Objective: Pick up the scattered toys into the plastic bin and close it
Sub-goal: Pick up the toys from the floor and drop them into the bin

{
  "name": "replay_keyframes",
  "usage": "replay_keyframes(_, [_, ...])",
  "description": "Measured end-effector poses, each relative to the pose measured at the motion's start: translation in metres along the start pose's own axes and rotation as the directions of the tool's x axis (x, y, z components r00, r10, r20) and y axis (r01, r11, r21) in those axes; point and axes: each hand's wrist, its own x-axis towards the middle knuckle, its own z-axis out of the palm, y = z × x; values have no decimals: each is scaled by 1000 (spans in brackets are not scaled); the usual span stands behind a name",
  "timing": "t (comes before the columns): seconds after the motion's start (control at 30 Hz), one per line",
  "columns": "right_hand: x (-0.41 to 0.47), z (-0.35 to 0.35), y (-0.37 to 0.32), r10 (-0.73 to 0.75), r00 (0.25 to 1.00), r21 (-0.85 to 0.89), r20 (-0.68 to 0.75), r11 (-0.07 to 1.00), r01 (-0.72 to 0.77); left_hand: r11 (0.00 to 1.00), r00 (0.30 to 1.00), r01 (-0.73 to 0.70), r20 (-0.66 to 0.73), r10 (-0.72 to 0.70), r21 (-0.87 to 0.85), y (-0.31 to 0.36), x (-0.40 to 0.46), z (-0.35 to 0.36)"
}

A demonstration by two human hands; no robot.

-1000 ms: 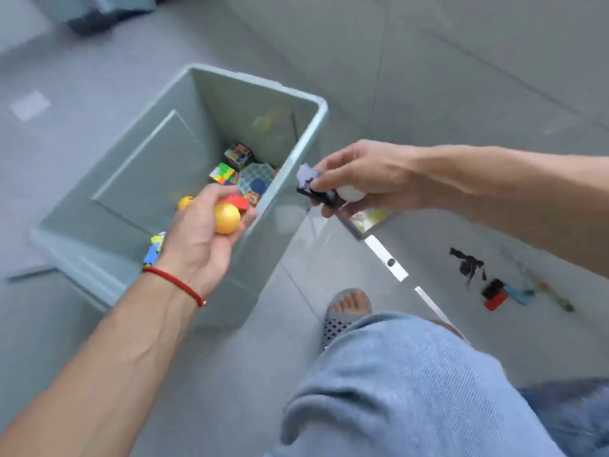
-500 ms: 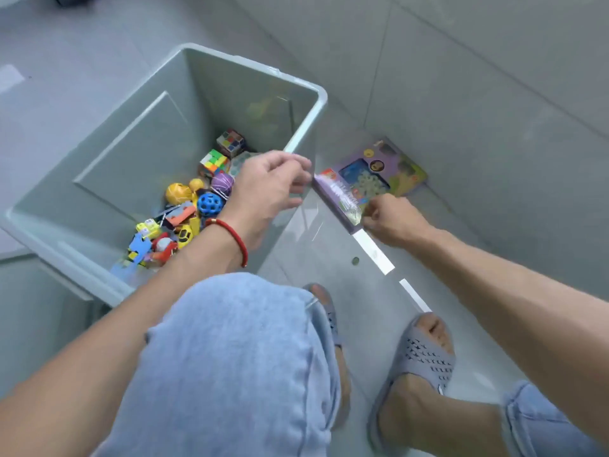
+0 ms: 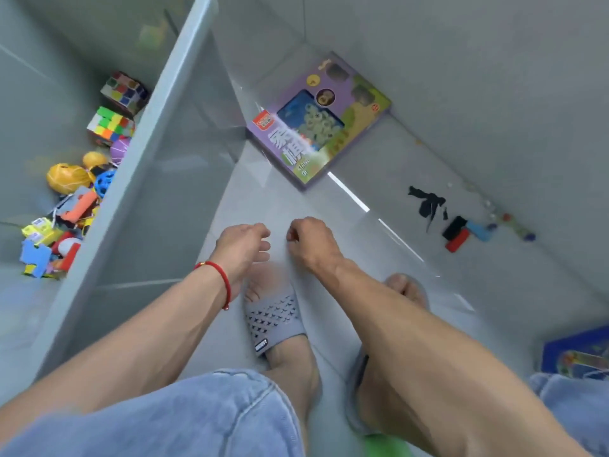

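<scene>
Left hand: the left hand (image 3: 245,247) hangs low over the floor at the frame's centre, fingers loosely curled and holding nothing; a red cord bracelet (image 3: 220,278) circles its wrist.
Right hand: the right hand (image 3: 309,242) sits just beside it at 3 o'clock, fingers curled under; whether anything lies inside them cannot be told.
Feet: grey perforated slippers (image 3: 275,319) stand on the floor at 6 o'clock of both hands, under the forearms.
Plastic bin: the plastic bin (image 3: 145,179), pale grey-green with no lid on it, fills the 9 to 11 o'clock side; its near rim runs diagonally.
Toys inside: two colour cubes (image 3: 113,125), a yellow ball (image 3: 67,178), a blue holed ball and bright blocks lie heaped on its bottom.
Purple box: a flat purple toy box (image 3: 316,122) lies on the floor at 1 o'clock of the hands, just beside the bin's corner.
Loose toys: a black figure (image 3: 426,204), a red-and-black block (image 3: 456,237) and a light blue piece (image 3: 479,230) lie at 3 o'clock, well apart from the bin.
Blue box: part of a blue box (image 3: 576,354) shows at 4 o'clock, at the frame's edge.
</scene>
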Motion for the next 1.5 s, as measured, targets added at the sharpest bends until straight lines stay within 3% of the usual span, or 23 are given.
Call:
replay_keyframes(0.1, [-21, -28, -4, 31, 999, 372, -24, 928, -20, 979, 988, 128, 107, -112, -161, 0, 10, 18])
replay_keyframes(0.2, [-43, -56, 2, -36, 997, 429, -71, 901, 63, 909, 932, 269, 323, -162, -319, 9, 10, 39])
replay_keyframes(0.27, [-51, -74, 24, 96, 960, 494, -263, 868, 48, 922, 916, 275, 366, -165, -272, 21, 4, 57])
replay_keyframes(0.37, [-48, -104, 89, 372, 786, 365, -494, 909, -201, 974, 914, 188, 384, -127, -126, 44, -5, 83])
replay_keyframes(0.43, [-42, -116, 134, 483, 739, 219, -470, 875, -433, 991, 908, 110, 413, -72, -69, 61, -9, 96])
replay_keyframes(0.5, [-31, -118, 162, 525, 757, 59, -390, 834, -548, 996, 904, 49, 427, -15, -71, 74, -12, 106])
replay_keyframes(0.57, [-20, -118, 175, 458, 823, -96, -337, 852, -514, 997, 904, 7, 426, 26, -74, 80, -14, 110])
replay_keyframes(0.63, [-10, -119, 185, 359, 878, -141, -316, 898, -417, 997, 904, -14, 426, 42, -70, 79, -13, 110])
replay_keyframes(0.9, [-8, -119, 198, 437, 836, 244, -330, 896, -372, 993, 914, 91, 402, -56, -68, 51, -10, 101])
replay_keyframes(1.13, [-27, -114, 185, 462, 849, 262, -255, 878, -400, 992, 933, 75, 359, -35, -100, 51, -26, 79])
replay_keyframes(1.2, [-36, -110, 169, 507, 844, 450, -175, 804, -389, 989, 935, 68, 353, -18, -129, 55, -39, 68])
replay_keyframes(1.3, [-49, -112, 115, 489, 872, 785, -25, 549, -286, 971, 935, 63, 354, 22, -229, 60, -66, 40])
replay_keyframes(1.4, [-57, -130, 24, 324, 946, 886, 10, 436, -159, 942, 941, -20, 312, 131, -335, 62, -98, -7])
replay_keyframes(1.5, [-58, -149, -81, 77, 995, 901, -58, 434, 19, 894, 951, -199, 143, 276, -400, 68, -126, -68])
